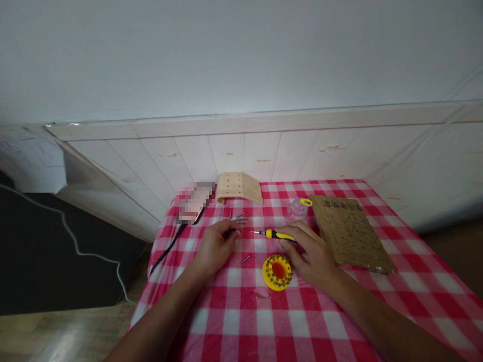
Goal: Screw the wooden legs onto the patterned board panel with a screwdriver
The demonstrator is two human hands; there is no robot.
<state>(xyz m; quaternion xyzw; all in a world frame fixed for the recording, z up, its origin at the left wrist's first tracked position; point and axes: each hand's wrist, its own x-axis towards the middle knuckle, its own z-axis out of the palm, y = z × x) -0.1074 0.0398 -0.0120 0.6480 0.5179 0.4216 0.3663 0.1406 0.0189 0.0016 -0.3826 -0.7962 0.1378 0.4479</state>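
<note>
In the head view, we see our right hand [307, 251] grasping a yellow-and-black screwdriver [281, 235] by its handle, its shaft pointing across the gap to our left hand [218, 246]. The left fingertips are drawn together; we cannot tell whether they pinch anything.

Just beyond the left fingertips lies a loose group of screws [239, 219], and a single screw [245, 259] rests nearer us, between the hands. A yellow bit holder [267, 277] sits just beside the right hand, on our side of it. Farther out from the left hand stands a curved wooden piece [240, 187], with a phone-like device [196, 203] to its left. Beyond the right hand are a clear plastic bag [296, 211] and a brown cardboard piece [350, 234].

From here, we judge that the shaft tip could jab the left fingers if our right hand pushed forward carelessly. A sleeve-like sweep of the right wrist could tip the holder and scatter its bits, and a tug on the checked tablecloth [232, 322] could set the loose screws rolling.
</note>
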